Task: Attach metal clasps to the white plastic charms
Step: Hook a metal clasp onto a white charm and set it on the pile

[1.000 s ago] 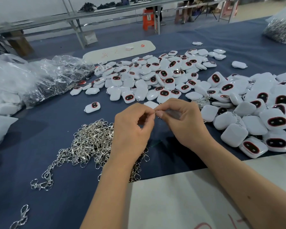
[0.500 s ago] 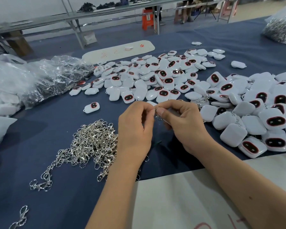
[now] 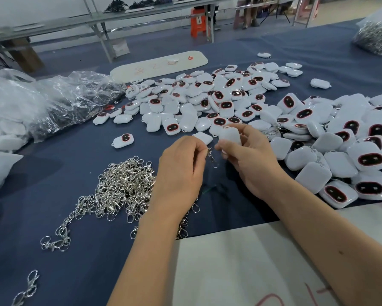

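Over the counter (image 3: 59, 173), which is covered in dark blue cloth, the right hand (image 3: 249, 160) curls its fingers round a white rounded plastic charm (image 3: 230, 135), held with its plain back up. The left hand (image 3: 181, 171) pinches a small silver metal clasp (image 3: 211, 154) that hangs in the gap between the two hands, just below the charm; whether the clasp is already hooked to it cannot be told.

A tangled heap of silver clasps (image 3: 121, 188) lies just left of the left wrist, partly hidden by that forearm. Behind and to the right of the hands spreads a wide scatter of white charms (image 3: 207, 102), many showing a dark oval with a red rim. One lone charm (image 3: 122, 141) lies apart on the cloth. Crumpled clear plastic bags (image 3: 59, 102) sit at far left, and a white sheet (image 3: 241, 268) lies under the forearms.
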`<state>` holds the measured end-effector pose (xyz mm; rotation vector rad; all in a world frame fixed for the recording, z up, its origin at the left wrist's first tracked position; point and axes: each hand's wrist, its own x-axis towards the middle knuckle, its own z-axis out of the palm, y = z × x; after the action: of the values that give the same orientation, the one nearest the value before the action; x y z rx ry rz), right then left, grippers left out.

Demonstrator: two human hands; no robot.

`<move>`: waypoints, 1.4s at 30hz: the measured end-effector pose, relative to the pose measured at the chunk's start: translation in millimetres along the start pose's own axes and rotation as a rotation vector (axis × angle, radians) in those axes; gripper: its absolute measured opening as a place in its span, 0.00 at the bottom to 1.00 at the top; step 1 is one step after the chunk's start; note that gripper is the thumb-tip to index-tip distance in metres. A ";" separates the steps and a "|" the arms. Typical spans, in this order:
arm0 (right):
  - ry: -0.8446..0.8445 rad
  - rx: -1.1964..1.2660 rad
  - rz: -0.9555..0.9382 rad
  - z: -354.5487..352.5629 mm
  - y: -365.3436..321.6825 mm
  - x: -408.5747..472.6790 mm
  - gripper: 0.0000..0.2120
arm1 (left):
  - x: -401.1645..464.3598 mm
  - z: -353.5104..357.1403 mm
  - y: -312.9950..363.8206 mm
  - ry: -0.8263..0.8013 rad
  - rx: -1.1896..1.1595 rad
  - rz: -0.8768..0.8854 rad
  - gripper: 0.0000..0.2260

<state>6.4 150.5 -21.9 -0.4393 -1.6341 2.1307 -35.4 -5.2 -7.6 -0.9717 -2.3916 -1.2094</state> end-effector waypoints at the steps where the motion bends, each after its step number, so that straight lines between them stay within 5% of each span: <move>1: 0.009 -0.010 -0.034 -0.2 0.1 0.3 0.14 | -0.2 0.4 0.8 -0.021 0.005 0.006 0.05; 6: 0.035 -0.084 -0.112 1.1 0.0 1.3 0.04 | 0.6 0.2 0.2 -0.070 0.004 0.027 0.05; 14: 0.077 -0.391 -0.235 6.7 -4.0 -3.8 0.10 | 0.0 2.8 -0.1 -0.126 0.008 0.059 0.05; 29: 0.030 -0.561 -0.292 7.4 -2.7 -8.5 0.09 | -1.1 2.9 11.0 -0.152 0.069 0.034 0.05; 37: 0.032 -0.739 -0.514 9.4 -2.8 -13.3 0.08 | -2.7 5.2 10.9 -0.143 0.100 -0.024 0.04; 42: 0.060 -0.404 -0.269 6.7 -1.1 -7.6 0.08 | 0.8 7.3 9.0 -0.048 0.005 0.024 0.04</move>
<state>9.9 141.3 -19.1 -0.3717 -1.9683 1.5813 -29.6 4.7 -6.2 -1.0357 -2.4112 -1.1839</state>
